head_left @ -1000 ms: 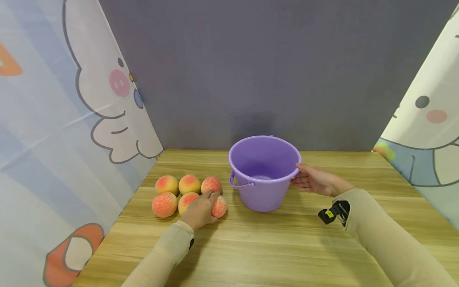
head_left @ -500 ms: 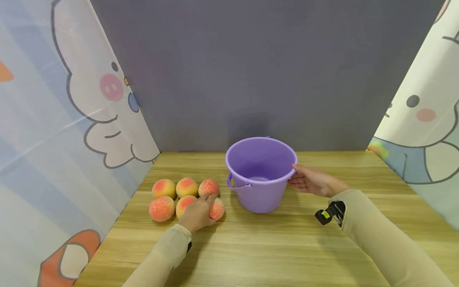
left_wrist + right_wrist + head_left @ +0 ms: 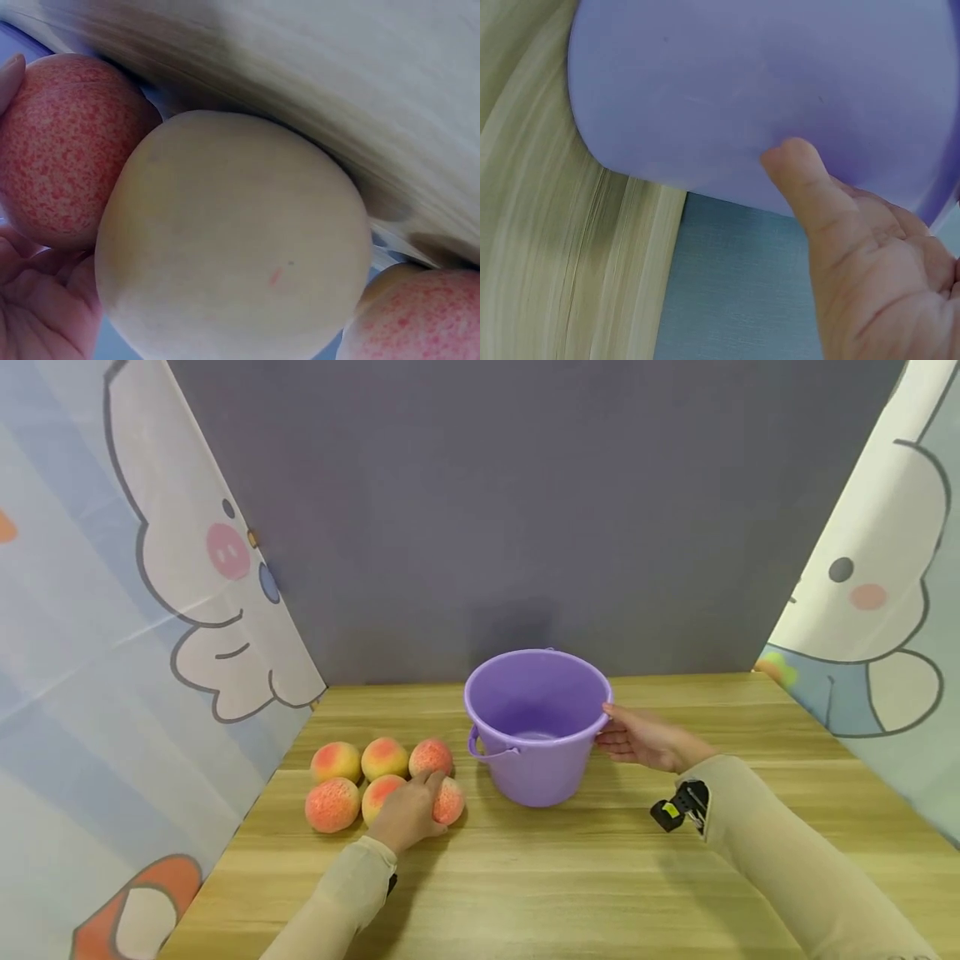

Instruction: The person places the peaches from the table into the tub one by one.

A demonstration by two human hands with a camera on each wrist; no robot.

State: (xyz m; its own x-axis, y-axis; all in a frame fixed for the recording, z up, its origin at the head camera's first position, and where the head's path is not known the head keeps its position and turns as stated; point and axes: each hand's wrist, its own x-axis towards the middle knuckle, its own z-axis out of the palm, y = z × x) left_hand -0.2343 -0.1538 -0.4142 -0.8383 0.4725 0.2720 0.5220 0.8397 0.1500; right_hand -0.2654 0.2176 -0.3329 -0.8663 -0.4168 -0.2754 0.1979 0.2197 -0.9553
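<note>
A purple bucket (image 3: 540, 774) stands upright on the wooden table, its inside bare in the head view. My right hand (image 3: 647, 741) holds its right side, one digit over the rim and the other fingers low against the outer wall. To the bucket's left, several red-and-yellow peaches lie in two rows. My left hand (image 3: 407, 812) grips the front-row peach (image 3: 450, 802) nearest the bucket, with fingers on both sides of it in the left wrist view. A pale yellow peach (image 3: 232, 232) fills the middle of that view, and the hand partly covers the same front-row neighbour from above.
Behind the gripped peach sits a red speckled peach (image 3: 431, 758). Farther left are another speckled peach (image 3: 333, 805) and two yellow-red ones at the back. A grey panel (image 3: 517, 518) rises behind the table (image 3: 525, 893), with cartoon-printed curtains on both sides.
The whole scene has shifted slightly left in the head view. Both hands keep the same places on the peach and the bucket.
</note>
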